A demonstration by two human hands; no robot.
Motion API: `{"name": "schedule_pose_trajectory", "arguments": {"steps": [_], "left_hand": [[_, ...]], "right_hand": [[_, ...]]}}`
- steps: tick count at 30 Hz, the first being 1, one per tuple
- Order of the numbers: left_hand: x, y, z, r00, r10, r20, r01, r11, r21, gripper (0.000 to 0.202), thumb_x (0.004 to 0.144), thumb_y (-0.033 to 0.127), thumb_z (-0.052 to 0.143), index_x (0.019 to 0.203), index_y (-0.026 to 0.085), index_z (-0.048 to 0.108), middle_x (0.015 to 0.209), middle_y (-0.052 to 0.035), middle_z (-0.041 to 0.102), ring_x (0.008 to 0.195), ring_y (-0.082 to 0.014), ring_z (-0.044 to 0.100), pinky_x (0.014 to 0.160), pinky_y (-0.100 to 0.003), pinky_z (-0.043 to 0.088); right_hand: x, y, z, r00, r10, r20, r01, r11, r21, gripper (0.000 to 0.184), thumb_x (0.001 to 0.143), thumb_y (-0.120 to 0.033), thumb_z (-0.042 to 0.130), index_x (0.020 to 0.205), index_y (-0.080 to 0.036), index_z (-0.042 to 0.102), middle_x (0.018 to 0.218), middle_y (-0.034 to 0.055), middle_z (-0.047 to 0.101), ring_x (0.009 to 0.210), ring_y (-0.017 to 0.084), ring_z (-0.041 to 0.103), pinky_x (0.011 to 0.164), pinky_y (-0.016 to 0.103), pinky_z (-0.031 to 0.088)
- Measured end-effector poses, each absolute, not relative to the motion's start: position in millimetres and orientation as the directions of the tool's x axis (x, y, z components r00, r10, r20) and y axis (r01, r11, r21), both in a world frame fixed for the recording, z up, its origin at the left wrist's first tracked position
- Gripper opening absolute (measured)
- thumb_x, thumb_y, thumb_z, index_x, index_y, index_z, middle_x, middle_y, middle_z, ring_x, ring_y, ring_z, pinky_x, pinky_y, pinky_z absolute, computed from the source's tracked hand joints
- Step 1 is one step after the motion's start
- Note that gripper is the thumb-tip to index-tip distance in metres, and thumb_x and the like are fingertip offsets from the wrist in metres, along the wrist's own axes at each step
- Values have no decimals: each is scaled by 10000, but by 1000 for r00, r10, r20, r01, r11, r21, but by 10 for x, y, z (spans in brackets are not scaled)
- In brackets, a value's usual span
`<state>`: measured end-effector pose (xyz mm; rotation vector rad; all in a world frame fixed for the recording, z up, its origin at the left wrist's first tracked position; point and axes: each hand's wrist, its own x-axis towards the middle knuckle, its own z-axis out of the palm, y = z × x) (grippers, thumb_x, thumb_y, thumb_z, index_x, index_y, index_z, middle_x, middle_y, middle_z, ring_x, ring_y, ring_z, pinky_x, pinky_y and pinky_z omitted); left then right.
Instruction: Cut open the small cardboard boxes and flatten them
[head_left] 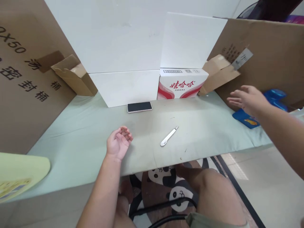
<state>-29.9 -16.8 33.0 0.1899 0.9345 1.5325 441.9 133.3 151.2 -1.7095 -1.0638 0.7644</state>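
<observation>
head view: the left hand (119,144) hung over the near part of the table (78,139), palm turned up, fingers loosely curled, with a gap between them and the thumb; it had hold of nothing. the right hand (250,98) was raised well apart from it, farther out, fingers stretched toward the left and slightly spread, and nothing showed in its grasp.

the blue bottle (248,119) was the thing nearest the right hand, tipped over just below and behind it, partly hidden by the hand and forearm; whether the two touched, i could not tell. the phone (139,107) lay just beyond the left hand and a little to its right, dark screen up. the white tool (169,136) lay between the hands, nearer the left one, slanting so that its narrow tip pointed away to the right.

beyond both hands, the red and white box (182,84) stood between them, beside tall white panels (125,41) that rose behind the phone. a small brown carton (83,77) leaned beyond the left hand, to its left; another carton (217,74) sat tilted beyond the right hand. a yellow-green thing (28,166) jutted in, left of and nearer than the left hand. below the hands, a panda mat (163,174) showed under the table's edge.
</observation>
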Motion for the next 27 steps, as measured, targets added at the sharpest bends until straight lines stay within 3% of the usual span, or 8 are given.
{"name": "schedule_pose_trajectory", "arguments": {"steps": [4, 8, 12, 15, 18, 22, 27], "left_hand": [[-397, -207, 373, -234, 901, -365, -777, 52, 627, 123, 675, 264, 634, 723, 152, 650, 675, -8, 608, 563, -127, 580, 577, -266, 516], [-409, -297, 431, -240, 903, -356, -819, 8, 574, 118, 672, 264, 622, 719, 157, 636, 646, 4, 587, 543, -118, 560, 557, -254, 489], [-432, -411, 496, -239, 908, -343, -863, -36, 503, 87, 663, 230, 601, 712, 159, 615, 626, 12, 567, 520, -104, 534, 535, -236, 449], [-548, -492, 525, -266, 906, -329, -888, -97, 449, 81, 673, 228, 588, 720, 164, 605, 622, 20, 550, 514, -98, 522, 534, -233, 433], [-722, -573, 518, -309, 898, -313, -896, -164, 414, 89, 688, 241, 589, 735, 166, 594, 636, 25, 535, 522, -88, 508, 544, -225, 418], [-961, -667, 478, -384, 859, -338, -891, -249, 379, 92, 690, 255, 582, 729, 172, 570, 637, 28, 506, 515, -79, 471, 542, -218, 385], [-1226, -745, 429, -413, 835, -364, -893, -291, 344, 133, 651, 270, 617, 708, 163, 563, 638, 17, 500, 538, -83, 467, 557, -219, 361]], "right_hand": [[4018, 1082, 1279, 340, 932, -124, 361, -252, -898, 375, 846, -190, 616, 1205, -240, 518, 1134, 118, 689, 821, 190, 725, 788, 341, 609], [3470, 861, 969, 115, 975, -192, 512, -224, -830, 295, 843, -304, 618, 1126, -241, 561, 1124, 100, 690, 909, 215, 737, 781, 333, 614], [2546, 751, 795, -259, 956, -134, 671, 79, -737, 298, 883, -362, 548, 1144, -222, 573, 1066, 99, 691, 898, 216, 744, 734, 336, 613], [1686, 677, 729, -493, 865, -93, 663, 304, -684, 281, 885, -336, 556, 1135, -215, 598, 1063, 94, 705, 865, 209, 733, 728, 351, 603], [813, 652, 695, -653, 756, -46, 600, 480, -640, 277, 865, -293, 613, 1134, -229, 634, 1116, 86, 713, 876, 200, 709, 834, 378, 578], [-282, 816, 698, -754, 657, 28, 521, 623, -584, 289, 851, -244, 627, 1136, -213, 654, 1210, 104, 680, 902, 211, 685, 956, 411, 524], [-1446, 1427, 764, -727, 678, 113, 533, 660, -530, 267, 842, -165, 588, 1095, -128, 663, 1360, 195, 526, 1124, 283, 630, 1130, 470, 379]]}}
